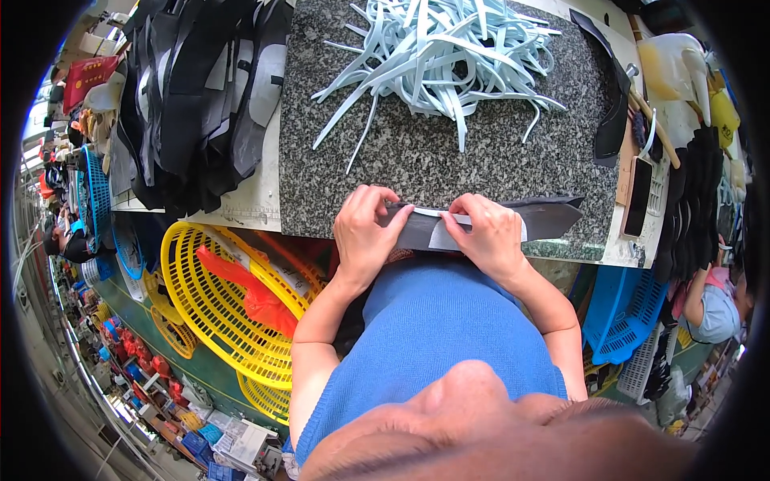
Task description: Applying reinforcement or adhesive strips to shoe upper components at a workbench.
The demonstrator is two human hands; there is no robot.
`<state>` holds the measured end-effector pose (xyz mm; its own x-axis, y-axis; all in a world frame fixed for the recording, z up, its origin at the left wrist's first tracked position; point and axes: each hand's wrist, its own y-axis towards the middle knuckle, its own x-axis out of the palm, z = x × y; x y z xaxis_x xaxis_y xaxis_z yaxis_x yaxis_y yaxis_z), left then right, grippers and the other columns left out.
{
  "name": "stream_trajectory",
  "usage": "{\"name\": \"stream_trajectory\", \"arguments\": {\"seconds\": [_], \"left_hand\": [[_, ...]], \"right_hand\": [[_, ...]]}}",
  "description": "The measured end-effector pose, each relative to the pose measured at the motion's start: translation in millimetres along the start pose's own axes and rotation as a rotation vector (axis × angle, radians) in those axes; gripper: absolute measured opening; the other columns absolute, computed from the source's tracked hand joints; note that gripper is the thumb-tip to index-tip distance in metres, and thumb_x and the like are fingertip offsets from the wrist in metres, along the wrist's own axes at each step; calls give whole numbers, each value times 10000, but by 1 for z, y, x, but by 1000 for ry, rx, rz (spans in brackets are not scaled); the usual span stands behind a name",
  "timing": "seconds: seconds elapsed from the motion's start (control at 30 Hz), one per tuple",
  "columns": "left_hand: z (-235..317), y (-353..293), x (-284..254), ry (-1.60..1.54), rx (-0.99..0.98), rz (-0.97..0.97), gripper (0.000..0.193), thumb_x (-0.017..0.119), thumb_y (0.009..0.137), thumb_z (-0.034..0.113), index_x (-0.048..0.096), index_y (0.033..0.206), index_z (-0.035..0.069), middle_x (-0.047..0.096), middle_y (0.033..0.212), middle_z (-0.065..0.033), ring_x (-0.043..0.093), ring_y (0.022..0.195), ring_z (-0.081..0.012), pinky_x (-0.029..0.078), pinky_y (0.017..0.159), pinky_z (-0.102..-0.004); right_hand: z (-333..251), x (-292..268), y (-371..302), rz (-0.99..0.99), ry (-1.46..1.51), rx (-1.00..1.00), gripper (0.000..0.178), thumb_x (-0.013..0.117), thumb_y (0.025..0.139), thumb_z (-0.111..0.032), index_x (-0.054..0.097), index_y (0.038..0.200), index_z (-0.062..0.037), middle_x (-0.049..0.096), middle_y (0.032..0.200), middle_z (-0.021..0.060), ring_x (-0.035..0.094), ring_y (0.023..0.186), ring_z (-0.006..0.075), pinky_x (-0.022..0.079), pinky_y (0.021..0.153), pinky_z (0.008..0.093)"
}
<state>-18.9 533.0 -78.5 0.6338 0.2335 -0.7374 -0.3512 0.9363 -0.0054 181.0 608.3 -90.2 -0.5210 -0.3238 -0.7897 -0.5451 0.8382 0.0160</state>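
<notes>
Both my hands work along the upper edge of a dark grey cut piece (553,222) with a pale patch, at the near edge of the speckled stone slab (337,180). My left hand (365,232) pinches its left end between thumb and fingers. Farther right, my right hand (488,232) pinches the same edge. A short pale blue strip (427,212) lies along that edge between my fingertips; its ends are hidden by my fingers. Beyond my hands, a tangled heap of pale blue strips (449,56) covers the far part of the slab.
Black and grey cut pieces (192,96) are piled at the left. At the right lie a curved black piece (605,88), a phone (638,196) and a plastic container (670,68). A yellow basket (188,301) stands below left, a blue basket (622,313) below right.
</notes>
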Motion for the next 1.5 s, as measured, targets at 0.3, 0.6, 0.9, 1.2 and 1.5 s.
{"name": "stream_trajectory", "arguments": {"seconds": [0.3,0.6,0.9,1.2,1.5], "left_hand": [[-13,-6,21,281,869,-51,201,723,809,119,767,985,32,736,999,-64,710,1016,-205,583,848,-331],[-17,-6,24,283,854,-68,231,692,856,118,776,1065,64,754,1036,-49,727,1017,-191,577,849,-326],[-9,-7,25,419,859,-162,448,662,856,131,740,1296,120,638,975,-41,666,1018,-198,542,883,-331],[18,-8,27,411,672,-140,329,668,849,129,741,1169,113,613,1178,-70,580,1203,-253,410,1036,-439],[46,-12,84,340,807,-175,432,688,947,285,707,1300,36,681,1257,-77,633,1157,-182,470,997,-373]], "right_hand": [[6,-31,-9,88,-142,41,326,892,802,-340,665,862,-115,690,804,53,692,653,244,509,555,390],[40,-69,-27,49,674,493,139,814,927,-66,794,1042,10,780,958,49,705,866,85,561,761,238],[44,-59,-27,138,259,382,134,829,887,-91,775,989,-24,756,921,80,719,734,141,541,595,266],[62,-48,-35,243,249,277,150,815,897,-73,743,1008,-4,743,968,108,763,758,202,634,640,302],[71,-56,-45,271,227,252,231,848,862,-64,733,1056,-16,715,978,88,737,760,170,610,641,297]]}}
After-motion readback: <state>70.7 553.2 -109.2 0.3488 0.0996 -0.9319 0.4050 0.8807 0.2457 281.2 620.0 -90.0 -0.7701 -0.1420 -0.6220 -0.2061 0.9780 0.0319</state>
